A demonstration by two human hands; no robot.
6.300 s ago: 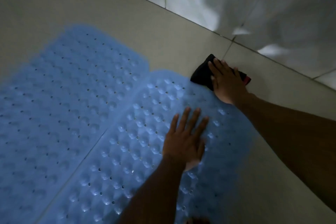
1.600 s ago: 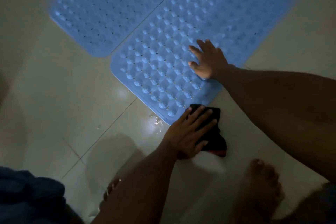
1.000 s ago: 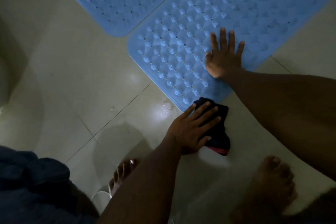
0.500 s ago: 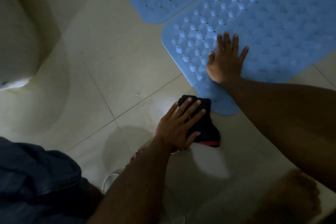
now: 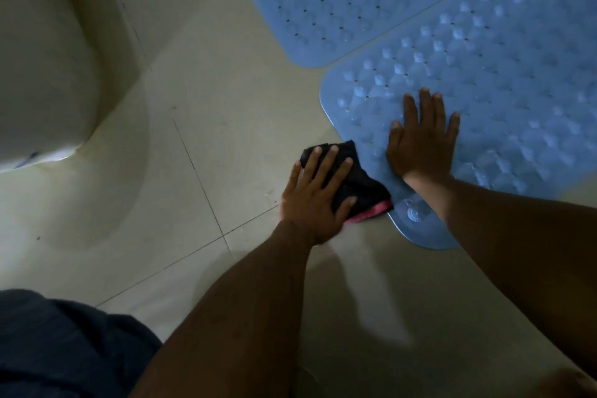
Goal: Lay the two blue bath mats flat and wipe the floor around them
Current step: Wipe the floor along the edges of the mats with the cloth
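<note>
Lighting is dim. The farther blue bath mat (image 5: 339,0) and the nearer blue bath mat (image 5: 504,68) lie flat on the tiled floor (image 5: 226,126), long edges just beside each other. Both are cut off by the top and right of the view. The right forearm hides part of the nearer mat's near edge.

The right hand (image 5: 420,145) rests palm-down on the nearer mat by its rounded corner, its grip wide, fingers straight and holding nothing. The left hand (image 5: 315,200) presses flat on a black cloth (image 5: 358,187), grip likewise wide, fingers spread. The hand covers much of the cloth. A pink hem shows at the cloth's near side, against the mat's edge.

A toilet base (image 5: 42,68) stands at the left, its top cut off. Bare tile lies between it and the mats. A dark blue garment (image 5: 64,352) fills the lower left corner. A blurred shape at the lower right cannot be made out.
</note>
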